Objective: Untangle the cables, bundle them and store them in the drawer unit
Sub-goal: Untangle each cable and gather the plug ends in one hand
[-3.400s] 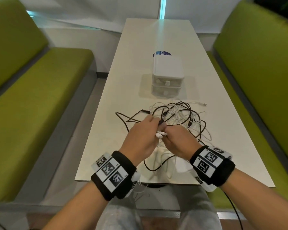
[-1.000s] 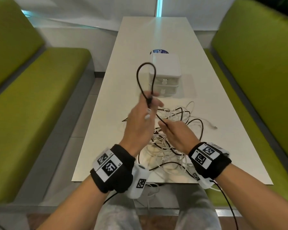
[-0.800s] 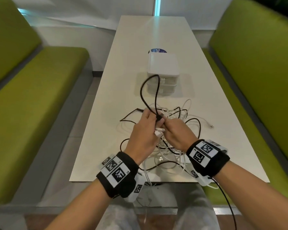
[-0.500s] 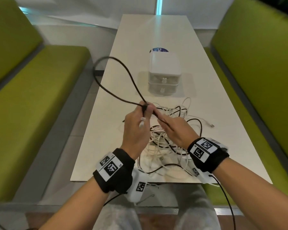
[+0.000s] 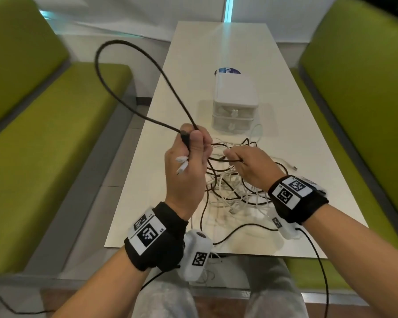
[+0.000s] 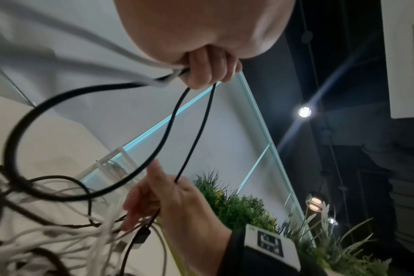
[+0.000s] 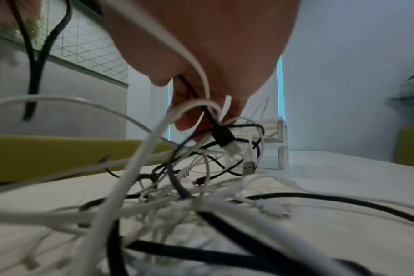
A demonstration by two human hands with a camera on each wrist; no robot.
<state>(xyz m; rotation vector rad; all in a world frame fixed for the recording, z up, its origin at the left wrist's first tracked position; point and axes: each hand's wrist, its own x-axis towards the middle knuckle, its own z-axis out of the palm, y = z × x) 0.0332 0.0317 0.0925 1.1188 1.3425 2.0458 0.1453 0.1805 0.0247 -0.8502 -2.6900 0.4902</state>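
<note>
Left hand [image 5: 189, 161] fingers clamped on black cable [image 5: 115, 92] loop plus white plugs. Right hand [image 5: 251, 166] pinches same cable over the tangle [image 5: 228, 189], near table [image 5: 308, 134] edge; drawer unit [image 5: 236, 106] just beyond.

The left hand [image 6: 208, 43] grips a black cable [image 6: 154, 138] and white cable ends in its curled fingers [image 6: 201, 72]. Below it, the right hand [image 6: 177, 211] pinches the same black cable. A tangle of cables [image 6: 43, 233] lies beside the right hand.
</note>
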